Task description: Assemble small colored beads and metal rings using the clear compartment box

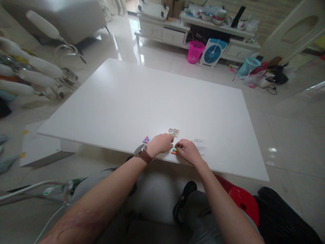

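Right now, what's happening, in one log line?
left hand: near rings | right hand: at orange-green pieces | pink-blue pieces: left of both hands | clear plastic: by right hand | surface: white table

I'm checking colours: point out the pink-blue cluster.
Head view: the pink-blue cluster lies on the table by its near edge, left of the left hand.

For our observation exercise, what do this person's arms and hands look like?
The left hand and right hand are gloveless, forearms sleeveless. The left wrist wears a round-faced watch with a brown strap; the right wrist is bare.
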Action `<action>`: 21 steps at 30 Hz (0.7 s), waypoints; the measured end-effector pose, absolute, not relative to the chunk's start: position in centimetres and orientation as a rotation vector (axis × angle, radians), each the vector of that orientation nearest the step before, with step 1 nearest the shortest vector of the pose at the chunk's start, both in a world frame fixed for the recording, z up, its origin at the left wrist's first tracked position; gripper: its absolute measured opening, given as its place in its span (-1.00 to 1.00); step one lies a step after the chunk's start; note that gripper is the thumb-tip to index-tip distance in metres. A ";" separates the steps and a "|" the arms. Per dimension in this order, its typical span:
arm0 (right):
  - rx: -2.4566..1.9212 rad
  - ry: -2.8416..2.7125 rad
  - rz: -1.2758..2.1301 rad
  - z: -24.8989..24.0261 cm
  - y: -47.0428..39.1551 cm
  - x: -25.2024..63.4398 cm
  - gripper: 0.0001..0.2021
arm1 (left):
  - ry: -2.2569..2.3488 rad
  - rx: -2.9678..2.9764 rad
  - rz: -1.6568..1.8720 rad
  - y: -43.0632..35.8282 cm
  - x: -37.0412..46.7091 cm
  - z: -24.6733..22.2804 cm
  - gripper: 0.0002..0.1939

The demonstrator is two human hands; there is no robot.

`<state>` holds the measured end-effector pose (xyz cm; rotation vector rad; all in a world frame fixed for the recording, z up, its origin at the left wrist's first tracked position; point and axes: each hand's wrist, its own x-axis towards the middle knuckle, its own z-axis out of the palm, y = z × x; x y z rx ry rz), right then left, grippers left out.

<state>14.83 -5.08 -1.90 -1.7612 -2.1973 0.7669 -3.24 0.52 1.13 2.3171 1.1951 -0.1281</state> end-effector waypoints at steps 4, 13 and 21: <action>-1.746 -2.209 0.775 -1.8 -5.1 14.9 -0.82 | 1.203 2.314 -0.135 0.5 -3.2 1.4 -0.72; -1.711 -2.191 0.766 -1.6 -5.0 15.2 -0.82 | 1.208 2.313 -0.145 0.5 -3.2 1.6 -0.73; -1.812 -2.146 0.448 0.8 -4.7 21.9 -0.46 | 1.204 2.309 -0.144 0.8 -3.4 1.6 -0.71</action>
